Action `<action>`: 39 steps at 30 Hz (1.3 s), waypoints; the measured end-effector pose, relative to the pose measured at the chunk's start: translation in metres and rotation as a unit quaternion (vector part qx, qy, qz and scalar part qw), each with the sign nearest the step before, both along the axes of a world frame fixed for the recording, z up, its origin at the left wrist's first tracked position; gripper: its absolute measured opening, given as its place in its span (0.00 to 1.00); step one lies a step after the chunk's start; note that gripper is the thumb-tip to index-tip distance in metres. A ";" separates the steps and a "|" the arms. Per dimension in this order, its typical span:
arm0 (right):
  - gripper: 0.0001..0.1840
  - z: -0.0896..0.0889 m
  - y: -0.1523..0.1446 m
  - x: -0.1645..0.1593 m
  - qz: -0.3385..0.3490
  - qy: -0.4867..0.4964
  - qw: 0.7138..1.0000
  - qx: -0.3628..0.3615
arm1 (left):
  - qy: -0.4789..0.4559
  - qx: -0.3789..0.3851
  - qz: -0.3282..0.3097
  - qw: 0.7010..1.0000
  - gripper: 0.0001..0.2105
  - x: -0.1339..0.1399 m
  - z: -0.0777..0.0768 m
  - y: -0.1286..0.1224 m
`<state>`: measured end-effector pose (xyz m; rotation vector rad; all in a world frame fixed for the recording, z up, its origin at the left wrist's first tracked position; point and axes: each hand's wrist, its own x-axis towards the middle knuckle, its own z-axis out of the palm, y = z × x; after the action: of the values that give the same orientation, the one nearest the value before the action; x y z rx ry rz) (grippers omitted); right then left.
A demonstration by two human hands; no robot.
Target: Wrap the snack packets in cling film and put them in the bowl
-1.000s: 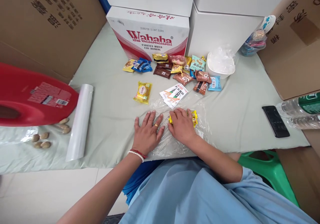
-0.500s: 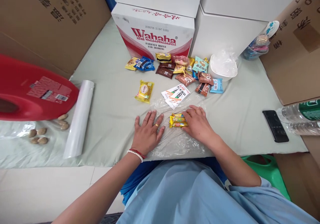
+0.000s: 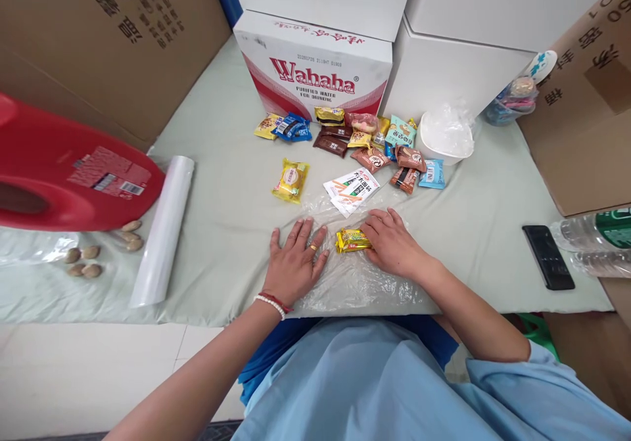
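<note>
Yellow snack packets (image 3: 350, 240) on clear plastic film (image 3: 357, 290) over the bench (image 3: 231, 217), right ends hidden beneath the right hand (image 3: 394, 245), whose grip cannot be told, left hand (image 3: 294, 267) spread flat, film edges indistinct, white packets (image 3: 351, 190) just beyond, red jug (image 3: 73, 185) cropped at left.

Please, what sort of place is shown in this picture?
Probably a makeshift indoor work corner: a cloth-covered table stands between printed cardboard panels, with a Wahaha water carton on its far side.

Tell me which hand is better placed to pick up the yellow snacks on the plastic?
Right hand, I think: its fingers touch the yellow snacks. The left hand lies spread out, apart from them.
</note>
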<state>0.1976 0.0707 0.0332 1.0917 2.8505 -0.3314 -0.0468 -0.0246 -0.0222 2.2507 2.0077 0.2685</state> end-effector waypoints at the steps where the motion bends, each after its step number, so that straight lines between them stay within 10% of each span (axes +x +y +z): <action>1: 0.24 0.000 0.000 -0.001 -0.001 0.002 1.000 -0.003 | 0.001 -0.001 -0.001 1.000 0.26 0.000 0.000 0.000; 16: 0.29 -0.009 0.001 -0.009 0.038 0.027 0.999 0.026 | -0.008 0.007 0.004 1.000 0.26 0.000 -0.001 0.000; 25: 0.34 -0.004 -0.049 0.065 0.037 0.191 0.981 -0.020 | -0.031 0.107 0.064 0.992 0.28 -0.011 0.000 -0.014; 28: 0.38 -0.021 -0.084 0.089 0.075 0.147 0.984 -0.074 | -0.034 0.167 -0.027 0.985 0.30 -0.022 0.003 -0.029; 32: 0.22 -0.042 -0.108 0.107 0.012 0.166 0.984 -0.066 | -0.078 0.064 -0.237 0.966 0.28 -0.044 0.005 -0.044; 36: 0.12 -0.040 -0.099 0.112 0.006 0.262 0.960 -0.103 | -0.091 -0.008 -0.270 0.958 0.33 -0.055 0.009 -0.053; 39: 0.12 -0.021 -0.079 0.110 -0.023 0.291 0.946 -0.144 | -0.108 -0.050 -0.267 0.956 0.16 -0.053 0.015 -0.051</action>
<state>0.3075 -0.0082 0.0120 1.1508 3.0944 -1.2171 -0.0996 -0.0760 -0.0070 2.4610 1.2194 0.3283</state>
